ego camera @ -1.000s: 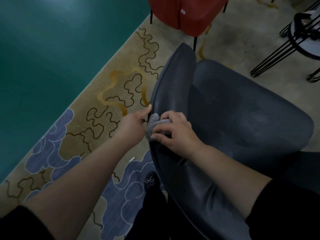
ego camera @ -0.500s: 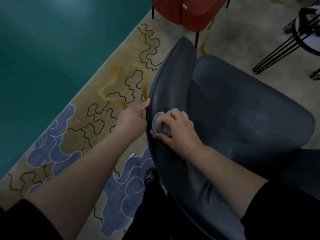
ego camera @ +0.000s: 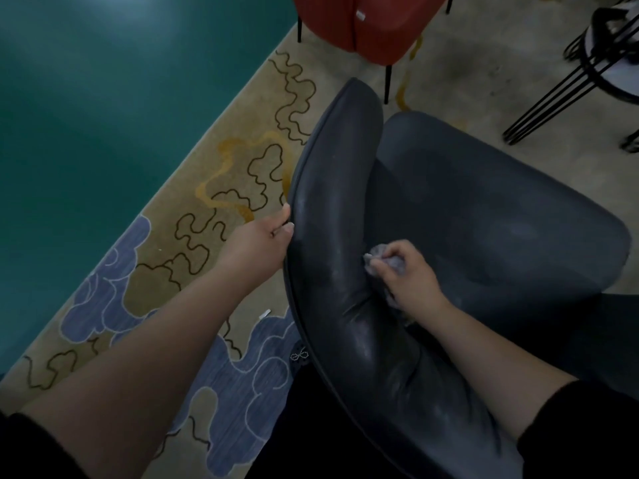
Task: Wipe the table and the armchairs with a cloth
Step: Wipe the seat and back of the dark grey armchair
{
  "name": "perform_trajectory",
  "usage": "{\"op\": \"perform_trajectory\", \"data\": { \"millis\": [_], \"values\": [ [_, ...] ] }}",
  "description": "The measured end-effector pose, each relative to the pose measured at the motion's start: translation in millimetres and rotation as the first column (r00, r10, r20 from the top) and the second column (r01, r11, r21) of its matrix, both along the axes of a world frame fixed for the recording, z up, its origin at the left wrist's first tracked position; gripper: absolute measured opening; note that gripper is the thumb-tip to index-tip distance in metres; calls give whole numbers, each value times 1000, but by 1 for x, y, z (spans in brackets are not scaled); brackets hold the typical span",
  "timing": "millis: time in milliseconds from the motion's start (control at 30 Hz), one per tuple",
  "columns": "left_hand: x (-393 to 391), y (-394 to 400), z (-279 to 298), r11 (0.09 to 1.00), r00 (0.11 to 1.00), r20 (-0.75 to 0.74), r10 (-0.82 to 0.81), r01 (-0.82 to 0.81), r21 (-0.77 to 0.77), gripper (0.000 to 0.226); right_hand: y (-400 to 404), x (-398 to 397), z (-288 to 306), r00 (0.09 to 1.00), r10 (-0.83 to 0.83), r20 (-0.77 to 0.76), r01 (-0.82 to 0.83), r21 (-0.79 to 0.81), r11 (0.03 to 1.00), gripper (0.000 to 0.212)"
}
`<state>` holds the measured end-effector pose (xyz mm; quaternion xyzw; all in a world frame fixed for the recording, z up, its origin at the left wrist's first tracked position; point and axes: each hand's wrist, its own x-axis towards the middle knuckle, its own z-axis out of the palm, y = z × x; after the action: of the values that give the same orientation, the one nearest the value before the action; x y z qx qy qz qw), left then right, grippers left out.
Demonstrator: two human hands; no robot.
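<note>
Cloth [ego camera: 383, 260] bunched in right hand [ego camera: 411, 278] at armchair [ego camera: 484, 216] crease; left hand [ego camera: 257, 245] grips rim.

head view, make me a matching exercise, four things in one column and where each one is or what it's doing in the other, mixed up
Things:
1. left hand
2. right hand
3. grey cloth
4. red chair

Places or states:
A. bunched up, pressed on the inner side of the backrest
B. on the outer edge of the dark armchair backrest
C. beyond the dark armchair, at the top of the picture
D. gripping the cloth, above the seat

Pairs: 1-B, 2-D, 3-A, 4-C
</note>
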<state>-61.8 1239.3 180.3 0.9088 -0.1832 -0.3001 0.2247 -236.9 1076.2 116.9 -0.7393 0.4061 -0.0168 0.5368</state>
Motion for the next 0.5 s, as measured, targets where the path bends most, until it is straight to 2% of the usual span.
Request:
{"op": "perform_trajectory", "data": {
  "millis": [67,100,133,200,267,400,500],
  "values": [
    [1,0,0,999,998,42,-36,34,36,45,6,2,3,989,-114,95,113,21,993,19],
    [3,-1,0,997,996,64,-54,50,53,46,14,9,8,981,-98,166,94,35,995,19],
    [4,-2,0,995,994,85,-74,68,71,46,25,14,12,977,-22,213,18,19,1000,19],
    [6,-4,0,991,988,113,-101,90,99,47,43,21,15,953,212,215,-187,-131,974,23],
    [6,-5,-1,986,983,139,-120,102,132,51,44,23,12,931,302,206,-262,-198,944,26],
    [0,-4,-1,956,952,192,-240,198,216,78,35,21,9,935,299,192,-267,-175,948,26],
    [-3,-3,-1,943,943,187,-274,226,242,98,29,19,4,973,181,141,-168,-104,980,24]
  ]
}}
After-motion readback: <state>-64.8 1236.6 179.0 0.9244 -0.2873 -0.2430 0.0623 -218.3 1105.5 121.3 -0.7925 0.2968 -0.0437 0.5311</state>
